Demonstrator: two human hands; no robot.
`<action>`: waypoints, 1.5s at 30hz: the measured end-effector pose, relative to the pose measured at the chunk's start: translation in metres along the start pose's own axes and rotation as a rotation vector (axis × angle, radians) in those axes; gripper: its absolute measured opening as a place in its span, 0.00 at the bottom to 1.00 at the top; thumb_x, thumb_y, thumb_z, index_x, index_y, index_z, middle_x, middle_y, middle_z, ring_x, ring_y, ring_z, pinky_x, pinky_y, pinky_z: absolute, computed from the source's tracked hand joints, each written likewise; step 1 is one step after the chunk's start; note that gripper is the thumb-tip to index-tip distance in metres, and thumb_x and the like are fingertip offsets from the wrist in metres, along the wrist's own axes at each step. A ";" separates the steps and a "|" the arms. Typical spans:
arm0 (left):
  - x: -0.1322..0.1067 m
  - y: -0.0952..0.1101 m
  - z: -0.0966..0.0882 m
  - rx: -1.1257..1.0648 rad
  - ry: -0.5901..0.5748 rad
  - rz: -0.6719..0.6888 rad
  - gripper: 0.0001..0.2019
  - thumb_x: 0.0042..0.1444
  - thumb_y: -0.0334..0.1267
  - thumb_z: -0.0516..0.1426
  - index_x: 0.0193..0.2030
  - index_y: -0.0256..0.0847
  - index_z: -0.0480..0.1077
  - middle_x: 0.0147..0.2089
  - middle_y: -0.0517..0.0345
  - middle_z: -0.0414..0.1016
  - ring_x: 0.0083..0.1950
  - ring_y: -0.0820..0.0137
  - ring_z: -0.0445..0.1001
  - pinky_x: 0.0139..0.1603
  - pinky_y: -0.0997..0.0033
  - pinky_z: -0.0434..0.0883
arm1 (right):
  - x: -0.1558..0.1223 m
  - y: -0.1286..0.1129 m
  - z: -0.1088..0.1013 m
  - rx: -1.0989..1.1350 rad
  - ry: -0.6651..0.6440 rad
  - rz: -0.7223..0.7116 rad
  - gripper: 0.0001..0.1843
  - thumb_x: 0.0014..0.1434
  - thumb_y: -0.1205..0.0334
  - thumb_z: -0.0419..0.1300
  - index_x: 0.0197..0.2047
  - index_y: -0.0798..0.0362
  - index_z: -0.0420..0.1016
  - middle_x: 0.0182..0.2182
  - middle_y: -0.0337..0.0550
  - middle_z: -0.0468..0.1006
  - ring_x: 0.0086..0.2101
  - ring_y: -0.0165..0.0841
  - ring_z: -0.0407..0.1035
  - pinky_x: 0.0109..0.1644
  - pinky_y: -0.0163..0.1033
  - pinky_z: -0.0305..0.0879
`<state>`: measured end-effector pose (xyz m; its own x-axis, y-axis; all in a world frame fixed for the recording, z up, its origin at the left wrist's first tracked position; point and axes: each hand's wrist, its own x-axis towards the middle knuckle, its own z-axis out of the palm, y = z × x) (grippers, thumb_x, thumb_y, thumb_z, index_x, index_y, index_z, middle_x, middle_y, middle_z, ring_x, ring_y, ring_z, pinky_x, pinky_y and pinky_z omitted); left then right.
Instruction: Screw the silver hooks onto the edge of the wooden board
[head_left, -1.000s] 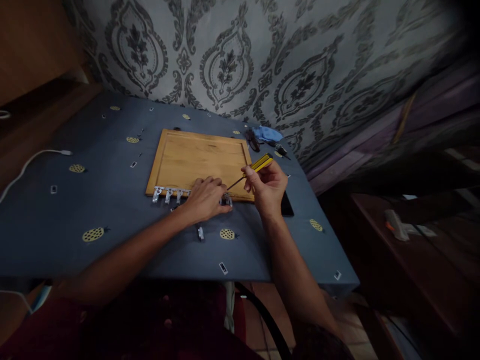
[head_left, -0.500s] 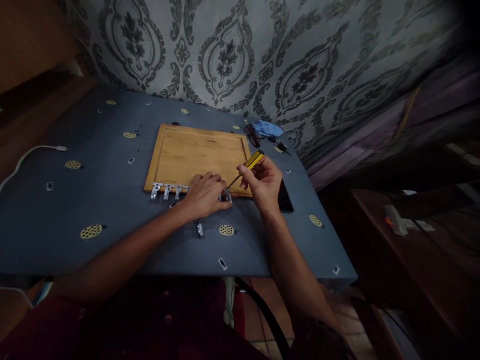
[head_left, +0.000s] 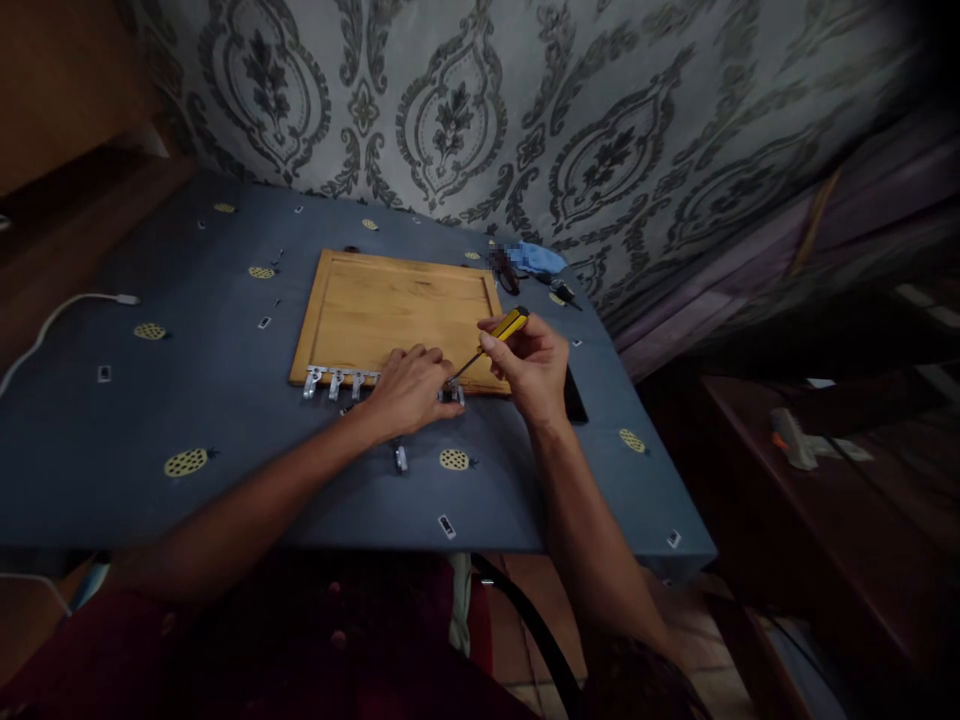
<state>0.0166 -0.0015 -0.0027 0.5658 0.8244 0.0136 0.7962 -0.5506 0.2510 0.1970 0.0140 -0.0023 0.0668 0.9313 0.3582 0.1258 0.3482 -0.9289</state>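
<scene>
A yellow-brown wooden panel (head_left: 401, 305) with a raised frame lies flat on the table. Along its near edge sit several small silver metal fittings (head_left: 336, 385). My left hand (head_left: 409, 392) rests over that edge, fingers on the wood, its thumb below one silver fitting (head_left: 451, 393) as if clasping it; part of the fitting is hidden. In my right hand (head_left: 536, 370) is a screwdriver (head_left: 511, 323) with a yellow and black handle, pinched by thumb and fingers. Its shaft slants down left, the tip at the fitting by my left hand.
A blue patterned cloth covers the table (head_left: 225, 420). One loose silver fitting (head_left: 401, 459) lies in front of the panel. A dark flat object (head_left: 574, 400) sits beyond my right hand; a blue cloth (head_left: 540, 257) lies at the back. A white cable (head_left: 52, 325) runs along the left.
My right hand has shifted its grip slightly on the screwdriver, the fingers now closer around the handle. The left hand and the panel stay in place.
</scene>
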 end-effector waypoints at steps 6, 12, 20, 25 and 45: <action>0.001 -0.001 0.003 0.004 0.003 0.002 0.21 0.66 0.54 0.65 0.55 0.39 0.77 0.58 0.45 0.79 0.62 0.50 0.73 0.60 0.53 0.69 | 0.001 0.002 -0.002 0.047 -0.031 -0.009 0.27 0.48 0.38 0.78 0.39 0.47 0.77 0.31 0.36 0.82 0.21 0.25 0.64 0.20 0.32 0.64; 0.001 -0.003 0.005 -0.001 0.018 0.013 0.20 0.66 0.54 0.64 0.55 0.40 0.76 0.57 0.45 0.79 0.62 0.51 0.73 0.60 0.54 0.68 | 0.002 -0.003 -0.006 0.057 -0.094 0.004 0.26 0.53 0.35 0.75 0.44 0.47 0.84 0.35 0.40 0.85 0.20 0.24 0.67 0.26 0.36 0.70; 0.000 -0.003 0.005 0.001 0.026 0.019 0.20 0.66 0.54 0.65 0.55 0.40 0.77 0.57 0.45 0.79 0.61 0.51 0.74 0.60 0.54 0.69 | -0.002 0.004 0.005 0.032 0.026 -0.059 0.29 0.48 0.35 0.77 0.32 0.47 0.70 0.25 0.31 0.73 0.18 0.23 0.62 0.20 0.33 0.64; 0.001 -0.003 0.004 0.002 0.015 0.019 0.22 0.66 0.54 0.65 0.55 0.38 0.77 0.58 0.44 0.79 0.63 0.50 0.73 0.61 0.53 0.69 | -0.004 0.004 0.007 0.045 0.098 -0.118 0.29 0.51 0.37 0.77 0.32 0.47 0.65 0.27 0.30 0.71 0.17 0.21 0.60 0.18 0.32 0.62; 0.001 -0.003 0.006 0.004 0.028 0.019 0.22 0.66 0.54 0.65 0.56 0.38 0.76 0.58 0.45 0.79 0.62 0.51 0.73 0.60 0.54 0.68 | -0.001 0.004 0.003 0.031 0.012 -0.124 0.26 0.52 0.37 0.76 0.38 0.48 0.77 0.28 0.31 0.75 0.18 0.21 0.63 0.19 0.31 0.64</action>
<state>0.0160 -0.0002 -0.0095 0.5743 0.8174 0.0454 0.7865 -0.5664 0.2462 0.1942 0.0147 -0.0071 0.0646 0.8797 0.4710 0.1034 0.4636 -0.8800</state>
